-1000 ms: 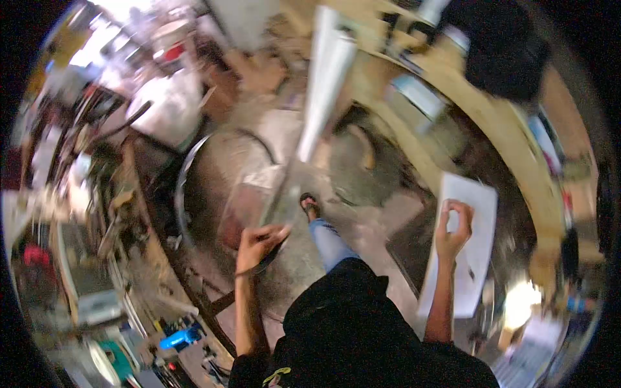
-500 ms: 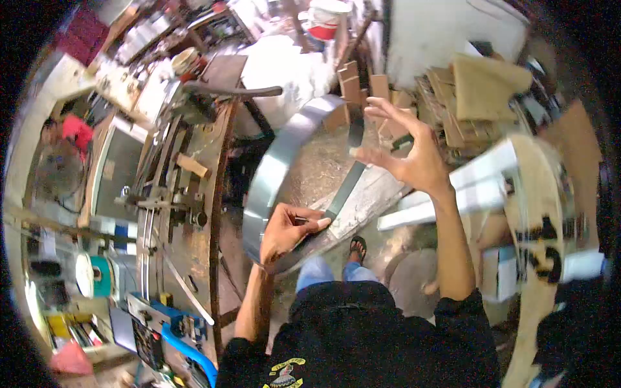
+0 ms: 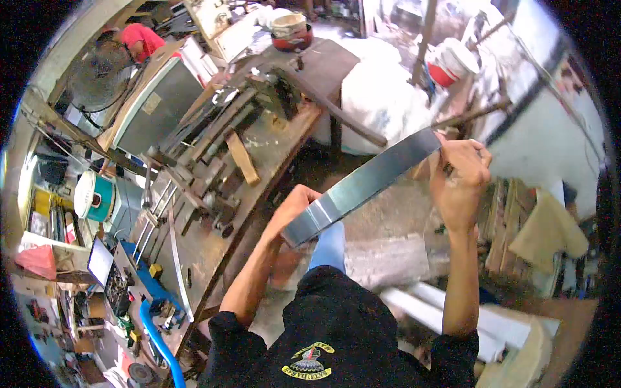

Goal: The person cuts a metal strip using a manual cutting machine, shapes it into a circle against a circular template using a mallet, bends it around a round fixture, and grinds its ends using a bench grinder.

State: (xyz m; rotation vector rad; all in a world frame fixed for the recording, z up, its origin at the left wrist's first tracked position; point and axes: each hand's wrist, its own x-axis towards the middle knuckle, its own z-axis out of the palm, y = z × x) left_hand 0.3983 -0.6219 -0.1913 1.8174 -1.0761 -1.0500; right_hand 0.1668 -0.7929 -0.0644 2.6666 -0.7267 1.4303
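Strip (image 3: 362, 184): metal — left hand (image 3: 292, 212) clasps one end, right hand (image 3: 460, 178) the other.
Bucket (image 3: 445, 72): red-and-white, beyond the strip — contents indistinct.

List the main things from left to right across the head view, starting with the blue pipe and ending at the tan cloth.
Blue pipe, wooden block, left hand, metal band, right hand, tan cloth.

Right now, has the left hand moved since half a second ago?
Yes: toward the workbench; in view, the left hand is nearer its edge.
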